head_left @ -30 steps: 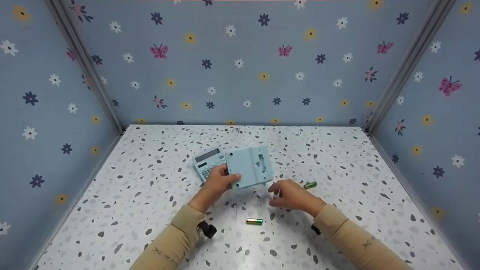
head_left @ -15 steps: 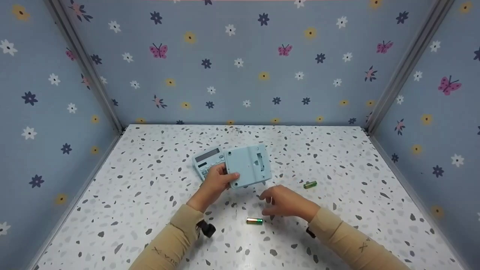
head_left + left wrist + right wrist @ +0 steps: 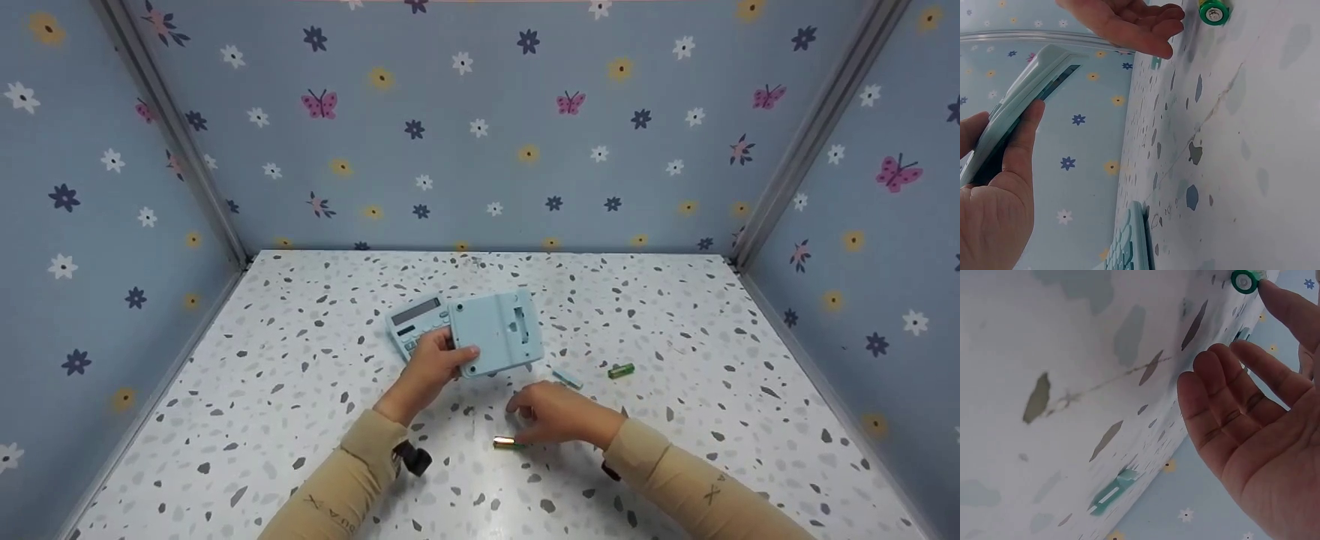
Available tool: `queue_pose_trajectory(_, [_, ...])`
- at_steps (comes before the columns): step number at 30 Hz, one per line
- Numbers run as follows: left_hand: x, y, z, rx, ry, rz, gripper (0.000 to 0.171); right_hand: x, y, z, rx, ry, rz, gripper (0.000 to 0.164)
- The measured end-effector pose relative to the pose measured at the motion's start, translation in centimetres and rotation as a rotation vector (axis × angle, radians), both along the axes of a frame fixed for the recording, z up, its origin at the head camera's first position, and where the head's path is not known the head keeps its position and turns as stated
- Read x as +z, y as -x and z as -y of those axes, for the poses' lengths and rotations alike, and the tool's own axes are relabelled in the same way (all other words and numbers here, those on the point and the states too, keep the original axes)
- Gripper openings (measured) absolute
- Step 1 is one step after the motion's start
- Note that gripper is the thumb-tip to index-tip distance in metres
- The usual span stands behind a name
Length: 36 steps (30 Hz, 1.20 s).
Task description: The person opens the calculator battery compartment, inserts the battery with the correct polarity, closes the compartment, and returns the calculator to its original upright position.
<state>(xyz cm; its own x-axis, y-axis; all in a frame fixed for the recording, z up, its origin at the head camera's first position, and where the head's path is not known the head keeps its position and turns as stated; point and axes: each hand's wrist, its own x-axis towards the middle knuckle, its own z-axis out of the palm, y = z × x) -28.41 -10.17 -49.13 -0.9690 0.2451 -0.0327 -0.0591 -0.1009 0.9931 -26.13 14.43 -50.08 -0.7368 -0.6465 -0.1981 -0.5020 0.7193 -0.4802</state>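
Note:
My left hand (image 3: 429, 373) grips a light blue calculator (image 3: 491, 330) by its edge, thumb on its back. The back faces up with a narrow slot showing. Behind it, partly covered, a second light blue calculator (image 3: 412, 319) lies face up on the table. My right hand (image 3: 559, 415) is low over the table, its thumb at the end of a green battery (image 3: 504, 443). In the right wrist view the thumb touches that battery (image 3: 1244, 281), while the other fingers are loosely bent around nothing. A slim light blue strip, perhaps a battery cover (image 3: 568, 378), lies beyond the right hand.
Another green battery (image 3: 621, 370) lies to the right on the speckled white table (image 3: 315, 465). Flower-patterned blue panels (image 3: 480, 165) stand along the back and both sides of the table.
My right hand has moved left and toward me, its thumb reaching the near battery. The light blue strip has come into view beyond it. My left hand holds the calculator almost still.

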Motion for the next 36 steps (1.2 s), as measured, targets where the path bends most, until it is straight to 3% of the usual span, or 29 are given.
queue_pose_trajectory(12, [0.1, 0.1, 0.1, 0.037, -0.005, 0.010, 0.041, -0.5, -0.2, 0.9, 0.113, 0.013, 0.069, 0.023])
queue_pose_trajectory(18, [0.1, 0.0, 0.2, 0.037, 0.007, 0.017, 0.041, -0.8, -0.4, 1.2, 0.153, 0.023, 0.051, 0.016])
queue_pose_trajectory(27, [0.3, -0.2, 0.3, 0.036, 0.017, 0.013, 0.041, -0.6, -0.4, 1.0, 0.134, 0.045, 0.054, 0.017])
queue_pose_trajectory(36, [-0.1, 0.0, 0.5, 0.045, 0.020, 0.017, 0.043, 0.6, -0.5, 0.3, 0.153, 0.181, 0.020, 0.011])
